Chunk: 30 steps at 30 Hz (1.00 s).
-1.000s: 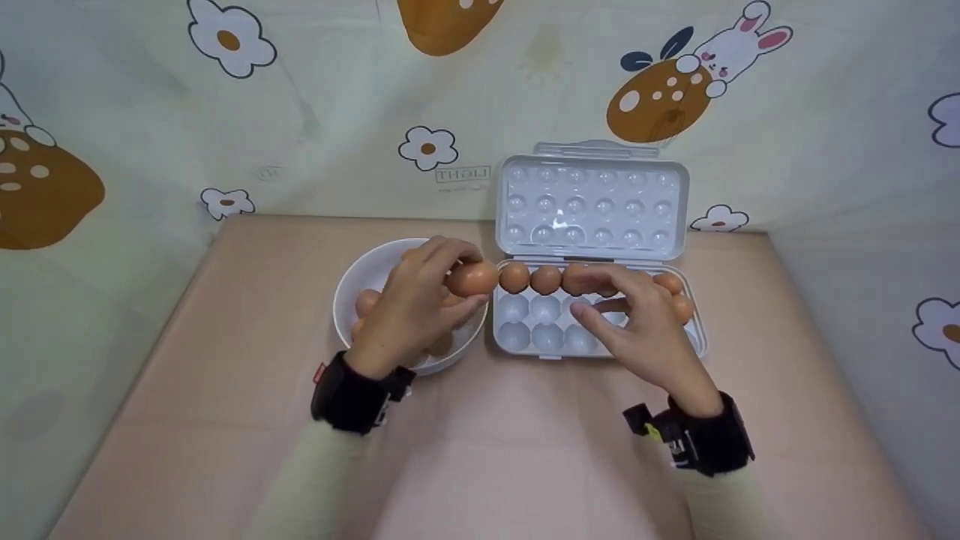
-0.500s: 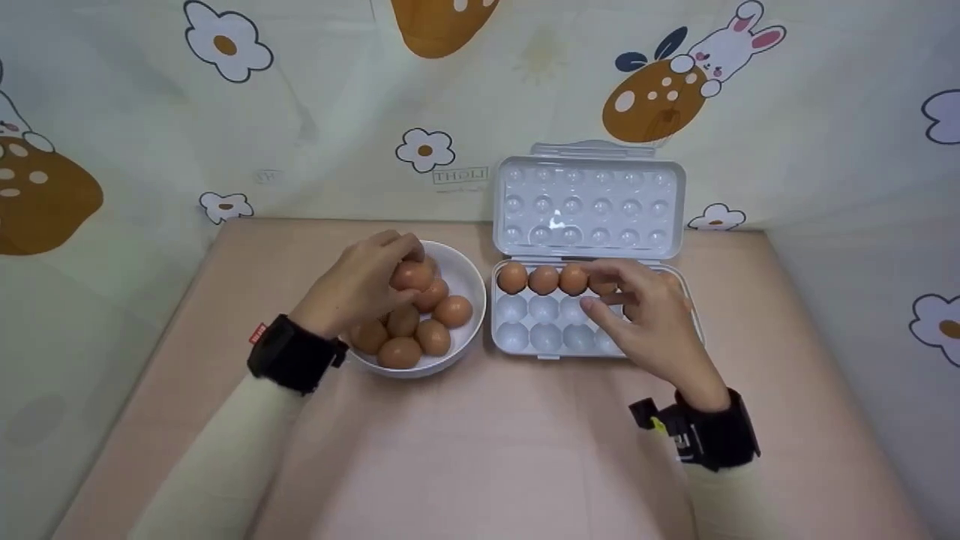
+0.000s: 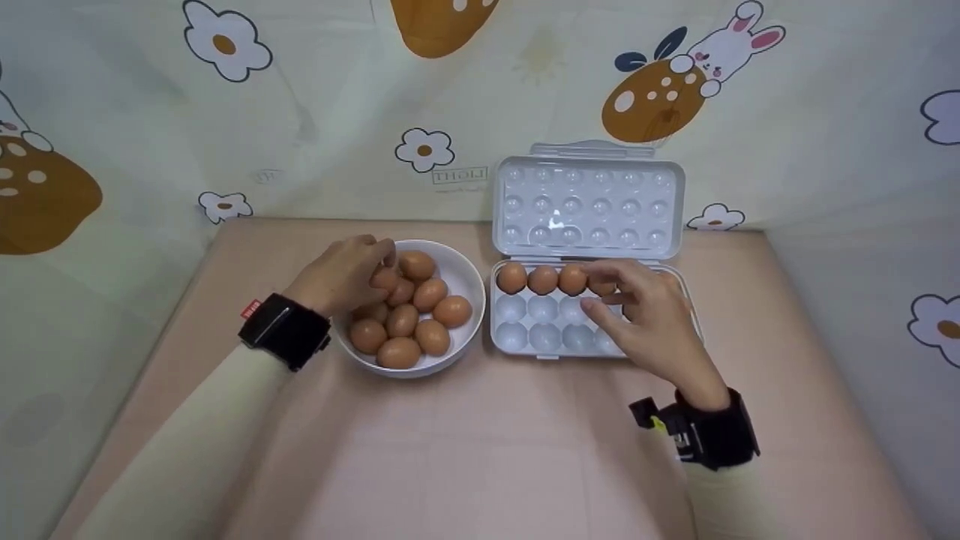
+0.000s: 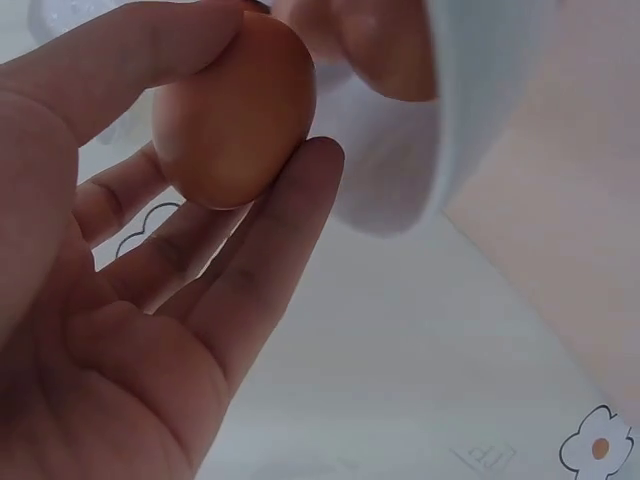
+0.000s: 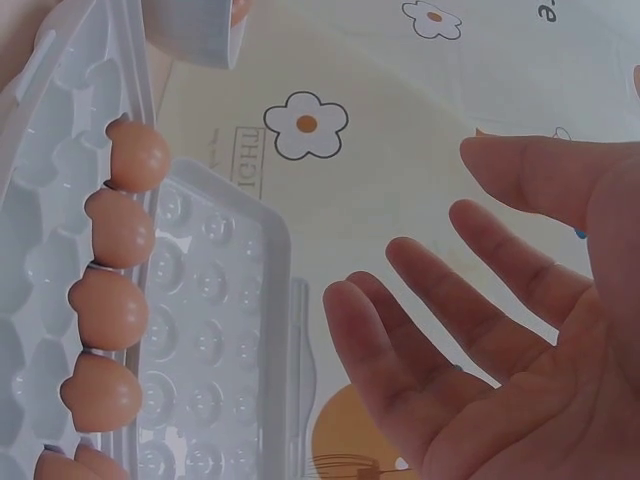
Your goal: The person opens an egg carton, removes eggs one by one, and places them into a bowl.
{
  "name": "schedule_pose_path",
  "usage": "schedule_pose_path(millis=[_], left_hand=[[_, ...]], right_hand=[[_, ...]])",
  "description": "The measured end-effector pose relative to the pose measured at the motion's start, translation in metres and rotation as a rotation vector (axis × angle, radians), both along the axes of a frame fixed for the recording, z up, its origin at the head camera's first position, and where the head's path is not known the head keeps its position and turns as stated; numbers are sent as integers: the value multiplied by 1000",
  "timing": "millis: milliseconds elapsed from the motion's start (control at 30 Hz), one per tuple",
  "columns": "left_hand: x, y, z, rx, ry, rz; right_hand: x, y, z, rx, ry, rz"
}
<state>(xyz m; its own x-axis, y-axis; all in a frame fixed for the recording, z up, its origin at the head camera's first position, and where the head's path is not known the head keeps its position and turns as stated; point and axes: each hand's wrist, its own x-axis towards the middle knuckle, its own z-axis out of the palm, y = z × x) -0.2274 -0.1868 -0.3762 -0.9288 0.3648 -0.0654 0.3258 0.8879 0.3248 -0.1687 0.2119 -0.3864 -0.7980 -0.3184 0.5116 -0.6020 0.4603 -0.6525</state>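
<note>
My left hand (image 3: 337,277) is over the left side of a white bowl (image 3: 480,296) of brown eggs. Its thumb and fingertips pinch one egg (image 4: 235,110), seen close up in the left wrist view beside the bowl's wall (image 4: 480,110). Several other eggs (image 3: 403,320) lie in the bowl. On the right, my right hand (image 3: 651,319) hovers over the egg box (image 3: 525,352), fingers loosely bent with nothing between them. A row of eggs (image 3: 544,280) fills the box's back hollows; front hollows at the left are bare. The hand hides part of the box's right side.
The box's dimpled lid (image 3: 589,206) stands raised against the patterned cloth backdrop (image 3: 337,112). Bowl and box sit close side by side on the pinkish tabletop (image 3: 480,450). Both wrists wear black straps (image 3: 285,330).
My left hand has gone from the gap between bowl and box back leftward over the bowl, an egg at its fingers throughout. My right hand has stayed nearly still over the box.
</note>
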Motion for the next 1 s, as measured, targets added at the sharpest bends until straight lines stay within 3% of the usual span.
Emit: schedule_pose_path(millis=[200,567,1000], left_hand=[[-3,-3,-7,-15,-7,20],[0,-3,-13,-105,139,-32],[-1,-2,-19,-152,183,-31]], right_hand=[[0,0,0,13,0,4],[0,0,-1,23,27,11],[-2,3,-3,40,31,5]])
